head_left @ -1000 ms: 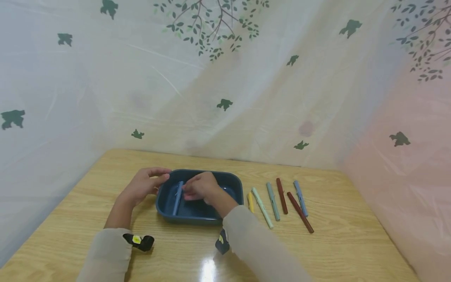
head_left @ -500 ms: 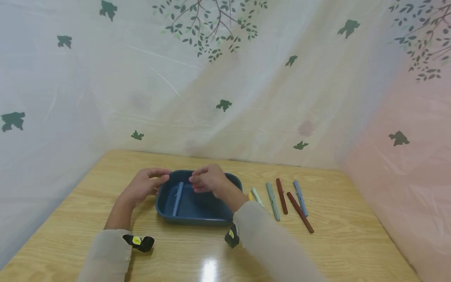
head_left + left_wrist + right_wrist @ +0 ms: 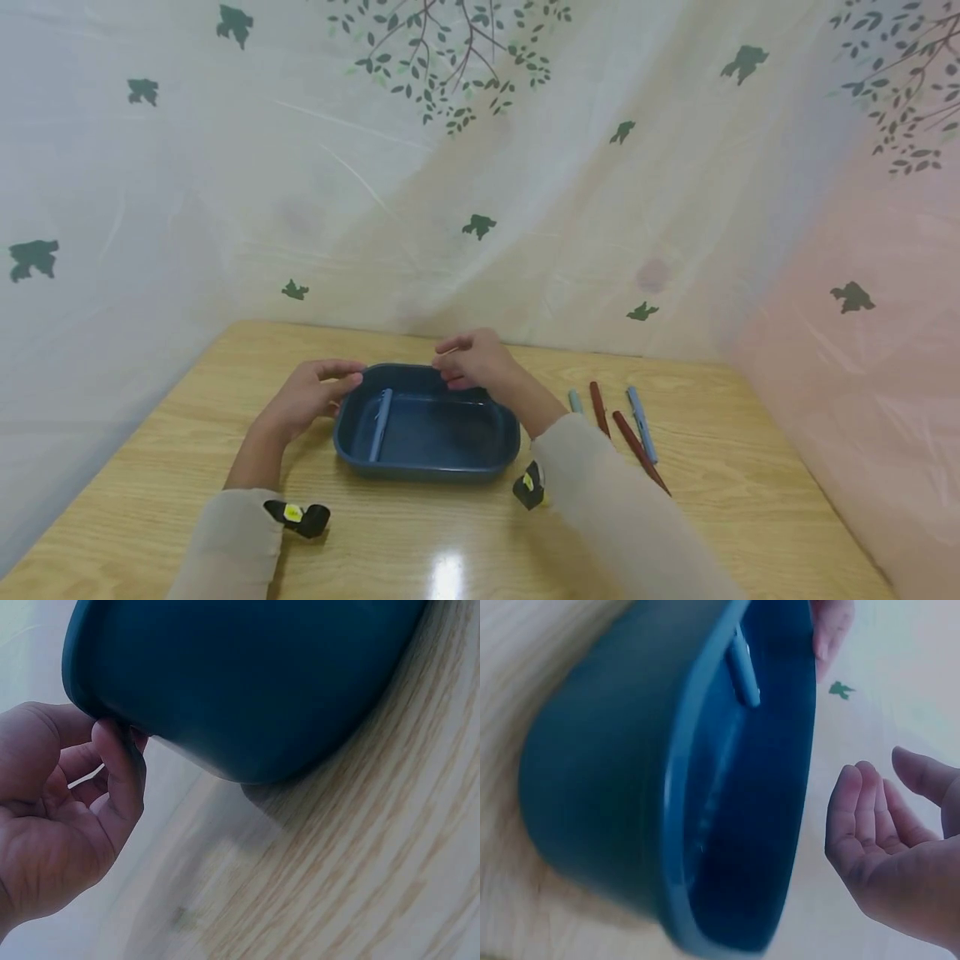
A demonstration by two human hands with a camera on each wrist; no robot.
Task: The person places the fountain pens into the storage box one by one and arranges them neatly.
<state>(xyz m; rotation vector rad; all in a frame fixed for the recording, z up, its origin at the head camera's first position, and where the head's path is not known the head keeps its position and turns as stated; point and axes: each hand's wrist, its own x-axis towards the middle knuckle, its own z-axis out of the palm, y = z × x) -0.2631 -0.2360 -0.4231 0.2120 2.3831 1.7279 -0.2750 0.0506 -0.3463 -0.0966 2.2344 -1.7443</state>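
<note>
A dark blue rectangular tub (image 3: pixel 427 477) with rounded corners sits on the table. Inside it, at the left end, lies one blue pen (image 3: pixel 381 427) with a clip, also visible in the right wrist view as a pen (image 3: pixel 742 671) against the tub's inner wall. My left hand (image 3: pixel 307 400) pinches the tub's left rim between thumb and fingers, as the left wrist view shows of that hand (image 3: pixel 75 795). Over the far right rim hovers my right hand (image 3: pixel 483 364), holding nothing; its fingers are loosely bent and apart from the thumb in the right wrist view.
To the right lie a teal pen (image 3: pixel 575 401), two dark red pens (image 3: pixel 599 407) and a blue pen (image 3: pixel 641 423), partly covered by the right sleeve (image 3: pixel 600 492). A patterned white curtain (image 3: pixel 360 250) stands along the table's back edge.
My right hand has moved from beside the pen in the tub up and right to the far rim. Its forearm now hides the yellow and pale green pens. The left hand stays put.
</note>
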